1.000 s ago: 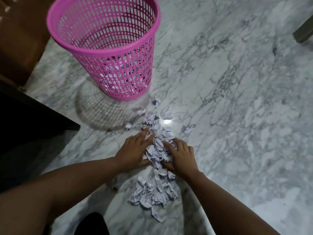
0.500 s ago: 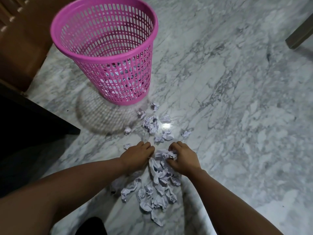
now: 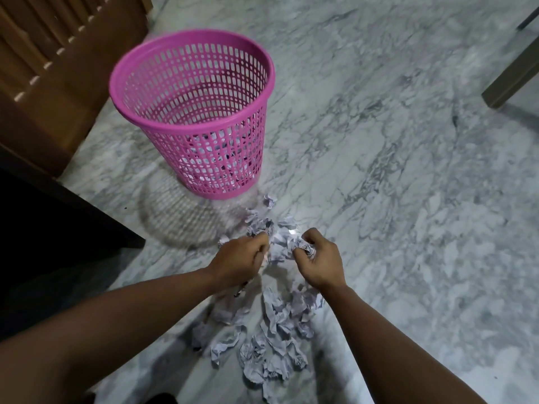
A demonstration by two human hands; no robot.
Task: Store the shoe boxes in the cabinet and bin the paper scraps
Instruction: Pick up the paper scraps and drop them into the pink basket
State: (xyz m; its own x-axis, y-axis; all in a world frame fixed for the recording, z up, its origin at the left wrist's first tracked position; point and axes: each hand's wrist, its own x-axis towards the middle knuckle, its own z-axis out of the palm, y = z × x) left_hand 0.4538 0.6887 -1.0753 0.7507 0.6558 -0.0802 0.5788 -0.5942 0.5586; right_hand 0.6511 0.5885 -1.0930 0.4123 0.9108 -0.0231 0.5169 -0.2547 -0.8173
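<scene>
A pink mesh bin stands upright on the marble floor, with some paper visible through its lower wall. Crumpled white paper scraps lie in a heap on the floor in front of it. My left hand and my right hand are side by side just in front of the bin's base. Both have curled fingers closed on a bunch of scraps held between them. More loose scraps lie against the bin's foot. No shoe box is in view.
A brown wooden cabinet with slatted front stands at the back left. A dark furniture edge runs along the left. A wooden furniture leg stands at the far right. Grey marble floor spreads to the right.
My hands went from flat on the heap to closed fists gathering scraps, and have lifted forward toward the bin. The view has tilted so the bin sits lower in frame.
</scene>
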